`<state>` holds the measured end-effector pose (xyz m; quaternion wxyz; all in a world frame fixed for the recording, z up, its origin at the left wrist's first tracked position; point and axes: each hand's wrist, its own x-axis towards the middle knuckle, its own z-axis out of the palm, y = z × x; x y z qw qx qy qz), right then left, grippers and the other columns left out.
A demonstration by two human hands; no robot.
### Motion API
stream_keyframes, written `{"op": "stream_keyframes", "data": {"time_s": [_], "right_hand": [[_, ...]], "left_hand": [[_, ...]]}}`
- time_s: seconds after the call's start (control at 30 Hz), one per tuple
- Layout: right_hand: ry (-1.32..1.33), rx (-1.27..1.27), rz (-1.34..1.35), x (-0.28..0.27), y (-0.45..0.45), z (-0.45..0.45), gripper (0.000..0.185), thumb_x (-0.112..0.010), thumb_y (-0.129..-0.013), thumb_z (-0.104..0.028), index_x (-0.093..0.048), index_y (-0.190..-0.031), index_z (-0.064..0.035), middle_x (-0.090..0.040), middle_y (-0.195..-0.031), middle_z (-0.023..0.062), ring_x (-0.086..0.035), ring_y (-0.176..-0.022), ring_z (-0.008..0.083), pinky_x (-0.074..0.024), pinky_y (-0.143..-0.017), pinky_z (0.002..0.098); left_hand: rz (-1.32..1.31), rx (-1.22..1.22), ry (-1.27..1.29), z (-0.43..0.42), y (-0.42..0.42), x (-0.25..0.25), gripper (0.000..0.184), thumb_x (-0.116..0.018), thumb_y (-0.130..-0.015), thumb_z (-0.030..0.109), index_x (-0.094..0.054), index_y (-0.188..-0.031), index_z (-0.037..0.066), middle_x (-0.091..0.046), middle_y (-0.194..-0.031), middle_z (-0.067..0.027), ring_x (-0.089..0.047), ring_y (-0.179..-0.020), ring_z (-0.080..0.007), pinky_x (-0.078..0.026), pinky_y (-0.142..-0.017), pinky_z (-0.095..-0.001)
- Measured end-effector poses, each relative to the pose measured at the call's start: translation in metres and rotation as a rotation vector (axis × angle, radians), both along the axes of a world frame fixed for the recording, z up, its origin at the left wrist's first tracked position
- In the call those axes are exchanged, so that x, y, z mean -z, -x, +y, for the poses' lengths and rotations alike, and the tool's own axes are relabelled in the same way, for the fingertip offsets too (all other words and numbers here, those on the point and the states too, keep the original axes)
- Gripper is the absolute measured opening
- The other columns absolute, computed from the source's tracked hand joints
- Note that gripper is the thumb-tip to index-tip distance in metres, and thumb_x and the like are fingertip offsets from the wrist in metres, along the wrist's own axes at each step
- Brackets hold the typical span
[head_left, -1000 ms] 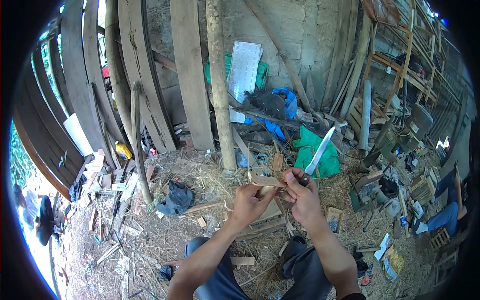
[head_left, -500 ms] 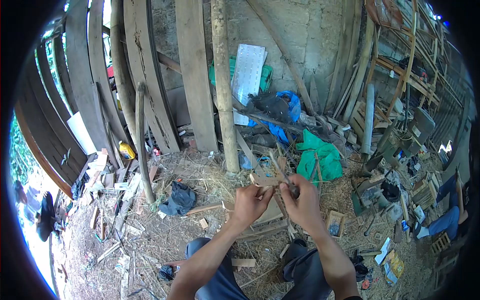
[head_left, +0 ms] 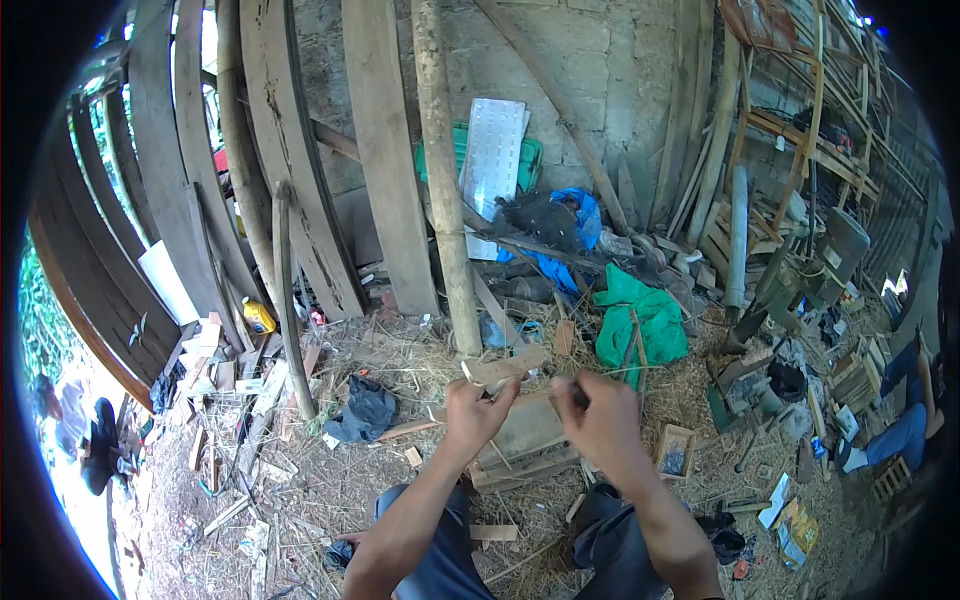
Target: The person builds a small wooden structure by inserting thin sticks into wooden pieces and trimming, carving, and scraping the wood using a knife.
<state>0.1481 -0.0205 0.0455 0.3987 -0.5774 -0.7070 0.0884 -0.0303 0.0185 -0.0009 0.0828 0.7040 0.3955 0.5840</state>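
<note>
Within left hand [head_left: 474, 416], flat, pale wood [head_left: 503, 368]

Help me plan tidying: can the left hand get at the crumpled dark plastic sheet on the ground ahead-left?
Probably, with a lean: nothing tall seems to stand between the left hand and the plastic sheet, but that hand holds a flat pale wooden piece.

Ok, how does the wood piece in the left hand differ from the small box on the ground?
Pose: the wood piece is held up in the left hand; the box lies on the ground.
Shape: the wood piece is a narrow strip; the box is an open rectangle with raised sides.
Shared: both look like pale wood.
</note>
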Motion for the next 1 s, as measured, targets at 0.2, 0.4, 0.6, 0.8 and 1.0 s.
{"op": "stream_keyframes", "data": {"time_s": [0.2,0.4,0.6,0.8,1.0], "right_hand": [[0.059,0.175,-0.212,0.004,0.016,-0.002,0.019,-0.061,-0.083,-0.025,-0.064,-0.079,-0.0063,-0.064,-0.068,0.0152,-0.064,-0.064,0.0355,-0.0499,-0.061,0.0458],[0.155,0.174,-0.226,0.011,0.005,0.013,0.014,-0.061,-0.079,-0.020,-0.070,-0.086,-0.0118,-0.066,-0.072,0.0161,-0.065,-0.067,0.0348,-0.0508,-0.065,0.0445],[0.124,0.202,-0.250,0.023,-0.001,0.029,0.015,-0.062,-0.077,-0.018,-0.072,-0.086,-0.0140,-0.068,-0.074,0.0153,-0.066,-0.068,0.0335,-0.0514,-0.066,0.0431],[0.127,0.221,-0.297,0.033,-0.026,0.045,0.016,-0.061,-0.077,-0.017,-0.073,-0.087,-0.0139,-0.067,-0.073,0.0140,-0.066,-0.066,0.0321,-0.0520,-0.063,0.0426],[0.055,0.292,-0.334,0.038,-0.018,0.039,0.014,-0.061,-0.077,-0.015,-0.072,-0.084,-0.0105,-0.067,-0.071,0.0131,-0.066,-0.065,0.0315,-0.0526,-0.062,0.0426]], "left_hand": [[0.142,0.032,-0.094,-0.011,-0.010,0.000,0.014,-0.074,-0.070,0.005,-0.066,-0.081,0.004,-0.067,-0.071,-0.0081,-0.065,-0.057,-0.0220,-0.049,-0.050,-0.0301],[0.141,0.028,-0.250,-0.006,-0.016,0.006,0.015,-0.074,-0.069,0.002,-0.065,-0.082,0.003,-0.067,-0.074,-0.0081,-0.065,-0.055,-0.0207,-0.049,-0.049,-0.0300],[0.052,0.015,-0.187,-0.007,-0.024,0.004,0.013,-0.073,-0.072,0.002,-0.067,-0.083,0.004,-0.066,-0.067,-0.0096,-0.064,-0.052,-0.0225,-0.048,-0.047,-0.0299],[-0.110,-0.018,0.012,0.005,-0.024,0.018,0.006,-0.070,-0.076,0.005,-0.067,-0.079,0.000,-0.066,-0.065,-0.0124,-0.065,-0.053,-0.0224,-0.047,-0.047,-0.0295],[-0.124,-0.057,0.070,0.014,-0.022,0.014,0.009,-0.069,-0.078,0.008,-0.069,-0.083,0.000,-0.065,-0.064,-0.0133,-0.065,-0.052,-0.0197,-0.047,-0.047,-0.0294]]}}
